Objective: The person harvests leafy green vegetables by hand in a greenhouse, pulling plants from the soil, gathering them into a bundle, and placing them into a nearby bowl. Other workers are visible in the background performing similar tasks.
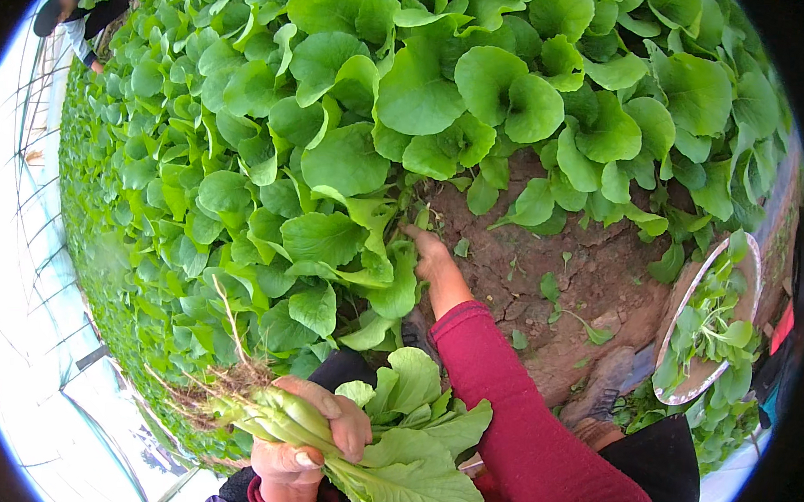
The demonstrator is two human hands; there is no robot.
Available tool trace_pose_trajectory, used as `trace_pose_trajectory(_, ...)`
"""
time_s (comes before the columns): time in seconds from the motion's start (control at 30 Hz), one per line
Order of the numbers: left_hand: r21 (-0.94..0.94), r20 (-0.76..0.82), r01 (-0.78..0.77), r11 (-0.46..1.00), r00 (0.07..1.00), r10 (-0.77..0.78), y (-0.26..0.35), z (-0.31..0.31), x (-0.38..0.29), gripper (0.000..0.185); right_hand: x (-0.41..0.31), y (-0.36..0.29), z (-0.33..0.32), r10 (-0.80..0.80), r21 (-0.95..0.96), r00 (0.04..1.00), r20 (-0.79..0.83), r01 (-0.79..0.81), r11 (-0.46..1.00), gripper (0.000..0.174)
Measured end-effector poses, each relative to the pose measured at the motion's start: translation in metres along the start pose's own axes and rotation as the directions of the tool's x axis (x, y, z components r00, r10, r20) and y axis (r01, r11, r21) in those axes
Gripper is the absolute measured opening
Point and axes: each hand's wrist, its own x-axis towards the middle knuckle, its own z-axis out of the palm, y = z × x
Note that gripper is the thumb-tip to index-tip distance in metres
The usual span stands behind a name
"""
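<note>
My left hand [314, 430] grips a bunch of leafy greens [425, 450] by its pale stalks. Soil-covered roots [231, 385] stick out on the left, and the broad leaves spread to the right. Further forward, my right hand [432, 256] reaches down to the base of the standing leafy plants [327, 240], at the edge of bare soil. Leaves partly cover its fingers, so whether they hold a stem cannot be told. Small seedlings and loose leaves [553, 289] lie on the soil beside that hand.
At the right stands a pale-rimmed container [749, 269] with cut greens in it. My shoe [596, 384] rests on the soil nearby. Dense plants fill the front and left. Another person [80, 16] crouches at the far upper left, near a framed greenhouse wall [30, 184].
</note>
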Motion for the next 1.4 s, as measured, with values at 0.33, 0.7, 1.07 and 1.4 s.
trace_pose_trajectory(0.33,0.090,0.056,-0.085,0.992,0.995,0.080,0.005,0.001,-0.016,0.048,-0.093,-0.017,-0.034,-0.403,-0.359,0.696,0.594,0.678,0.642,0.027)
trace_pose_trajectory(0.7,0.083,0.084,-0.156,0.984,0.985,0.149,0.009,0.013,-0.074,0.051,-0.256,-0.041,-0.092,-0.647,-0.471,0.754,0.113,0.614,0.634,0.012)
trace_pose_trajectory(1.07,0.169,0.387,-0.021,0.985,0.921,-0.047,-0.059,0.069,-0.106,0.039,-0.452,-0.007,-0.052,-0.787,-0.212,0.227,0.573,0.969,0.125,0.016)
trace_pose_trajectory(1.4,0.328,0.544,0.021,0.944,0.813,-0.207,-0.093,0.075,-0.133,0.040,-0.523,0.059,-0.060,-0.722,-0.193,0.308,0.620,0.951,0.240,0.022)
